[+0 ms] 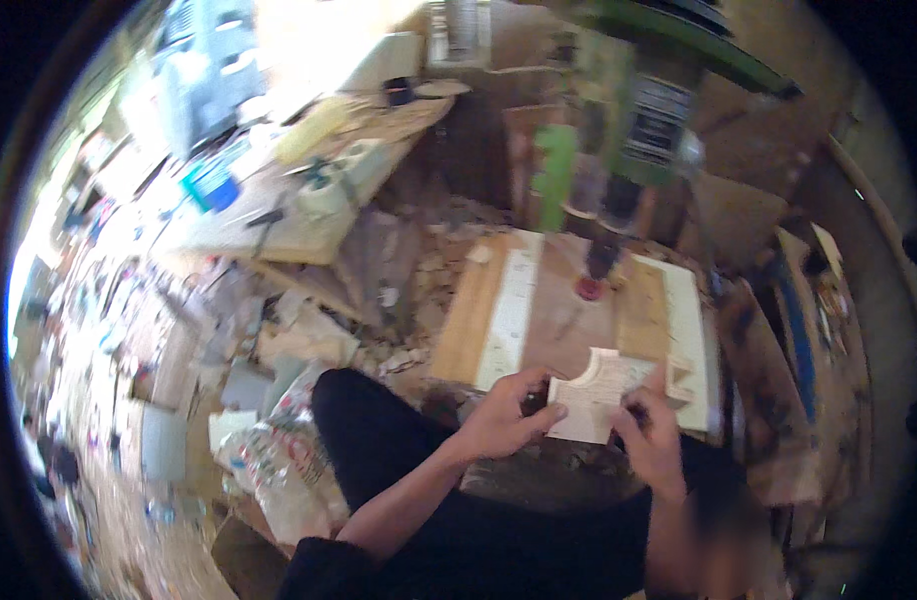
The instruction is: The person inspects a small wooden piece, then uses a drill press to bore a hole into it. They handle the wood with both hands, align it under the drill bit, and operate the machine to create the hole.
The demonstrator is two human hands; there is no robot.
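Observation:
A pale wooden piece (587,410) with a rounded notch cut into its upper edge is held up over my lap, at the near edge of the machine's work table. My left hand (514,412) pinches its left side between thumb and fingers. On its right side, my right hand (651,435) grips the edge, with the index finger raised. Just behind that hand, a small pale wood block (679,382) rests on the table. Past the piece, a dark spindle with a red part (589,288) comes down close to the table top. Motion blur softens the details.
The work table (509,310) carries wood and white strips below a green machine (659,120). Left of it stands a wooden bench (279,230) with tools and a blue container (214,186). Wood offcuts (444,275) and a plastic bag (279,455) clutter the floor. Boards (769,350) lean at right.

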